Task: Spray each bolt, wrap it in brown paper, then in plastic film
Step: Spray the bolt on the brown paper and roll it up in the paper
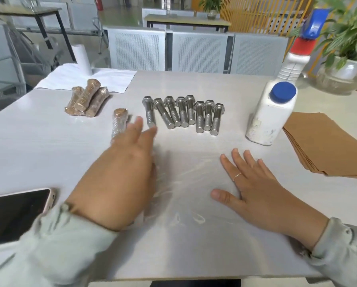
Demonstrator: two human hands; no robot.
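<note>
Several bare steel bolts lie in a row at the table's middle. A wrapped bolt in brown paper and film lies just left of them, at the fingertips of my left hand, whose fingers are straight. Three more wrapped bolts lie piled further back left. My right hand rests flat with spread fingers on a sheet of clear plastic film spread on the table. A white spray bottle with a blue cap stands at the right, beside a stack of brown paper.
A phone lies at the near left edge. A white roll and white sheet sit at the back left. A potted plant in a glass bowl stands back right. Grey chairs line the far edge of the table.
</note>
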